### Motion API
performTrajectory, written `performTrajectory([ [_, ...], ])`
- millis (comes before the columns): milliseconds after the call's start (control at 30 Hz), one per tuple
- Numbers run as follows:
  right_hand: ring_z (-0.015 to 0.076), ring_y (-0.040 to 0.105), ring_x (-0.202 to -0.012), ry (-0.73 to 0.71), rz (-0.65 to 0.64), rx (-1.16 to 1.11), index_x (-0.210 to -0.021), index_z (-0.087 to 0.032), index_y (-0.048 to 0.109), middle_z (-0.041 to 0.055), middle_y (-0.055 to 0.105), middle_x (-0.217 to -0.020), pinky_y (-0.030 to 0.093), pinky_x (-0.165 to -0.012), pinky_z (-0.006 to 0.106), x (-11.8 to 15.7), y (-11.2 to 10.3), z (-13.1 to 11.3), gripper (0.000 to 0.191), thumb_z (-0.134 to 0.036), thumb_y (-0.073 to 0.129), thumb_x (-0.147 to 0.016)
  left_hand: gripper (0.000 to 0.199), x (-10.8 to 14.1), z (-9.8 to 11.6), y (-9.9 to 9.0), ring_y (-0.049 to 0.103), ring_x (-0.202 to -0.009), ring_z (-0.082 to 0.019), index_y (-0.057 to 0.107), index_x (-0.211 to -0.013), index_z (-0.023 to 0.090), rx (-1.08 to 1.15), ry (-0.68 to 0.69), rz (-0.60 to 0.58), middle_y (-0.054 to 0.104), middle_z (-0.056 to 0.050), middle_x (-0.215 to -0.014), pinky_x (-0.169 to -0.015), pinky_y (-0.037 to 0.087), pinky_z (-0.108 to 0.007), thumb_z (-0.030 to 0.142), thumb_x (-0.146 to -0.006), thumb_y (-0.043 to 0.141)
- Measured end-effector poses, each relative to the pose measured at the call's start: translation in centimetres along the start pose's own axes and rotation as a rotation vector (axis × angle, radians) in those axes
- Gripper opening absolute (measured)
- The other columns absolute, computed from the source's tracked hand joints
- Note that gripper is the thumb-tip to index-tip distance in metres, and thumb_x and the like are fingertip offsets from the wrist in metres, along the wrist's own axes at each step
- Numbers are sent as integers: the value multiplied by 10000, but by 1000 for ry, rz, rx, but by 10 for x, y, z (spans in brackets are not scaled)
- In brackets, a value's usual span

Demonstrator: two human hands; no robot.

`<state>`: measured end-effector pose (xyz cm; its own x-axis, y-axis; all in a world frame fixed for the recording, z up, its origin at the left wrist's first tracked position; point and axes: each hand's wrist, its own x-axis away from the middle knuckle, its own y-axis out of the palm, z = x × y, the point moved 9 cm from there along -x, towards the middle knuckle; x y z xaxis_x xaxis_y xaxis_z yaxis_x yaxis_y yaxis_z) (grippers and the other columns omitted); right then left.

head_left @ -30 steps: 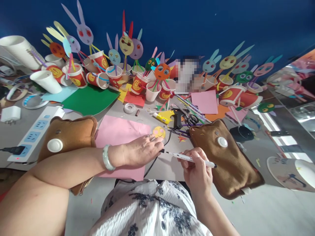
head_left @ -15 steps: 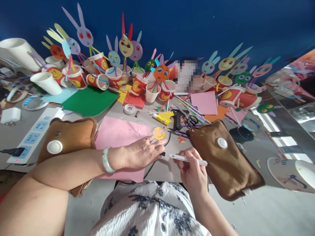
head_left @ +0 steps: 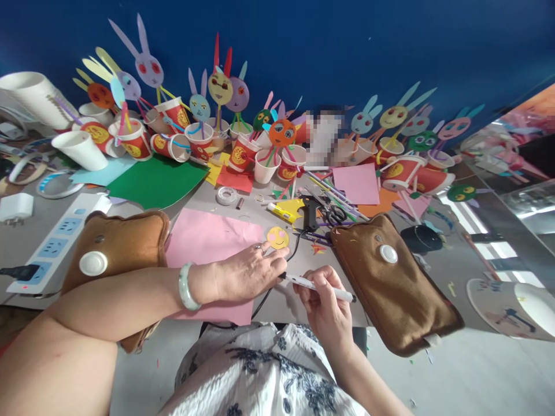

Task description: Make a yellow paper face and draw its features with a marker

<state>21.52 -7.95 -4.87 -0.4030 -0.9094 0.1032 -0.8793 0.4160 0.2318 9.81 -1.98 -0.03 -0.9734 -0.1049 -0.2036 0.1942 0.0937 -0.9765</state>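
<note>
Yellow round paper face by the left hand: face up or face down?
Face up: the yellow round paper face shows its drawn smile and pink cheeks, with the left hand at its near edge.

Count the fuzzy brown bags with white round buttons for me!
2. One brown bag is on the left, partly under the left forearm. The other brown bag is right of the right hand. No more show.

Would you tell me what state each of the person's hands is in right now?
Left hand: closed on the black cap, fingertips near the yellow smiley disc.
Right hand: closed around the white marker, tip end at the cap.
</note>
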Motion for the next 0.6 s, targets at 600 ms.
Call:
performTrajectory([
  [600, 109, 440, -490, -187, -79, 281, -816, -228, 530, -66, 527, -555, 353, -539, 271, 2, 13, -13, 346, -492, 577, -1034, 320, -1, 4, 15, 625, -1295, -242, 650, -1256, 132, -36, 13, -18, 664, -132, -1356, -1143, 482, -387, 284, -1074, 435],
])
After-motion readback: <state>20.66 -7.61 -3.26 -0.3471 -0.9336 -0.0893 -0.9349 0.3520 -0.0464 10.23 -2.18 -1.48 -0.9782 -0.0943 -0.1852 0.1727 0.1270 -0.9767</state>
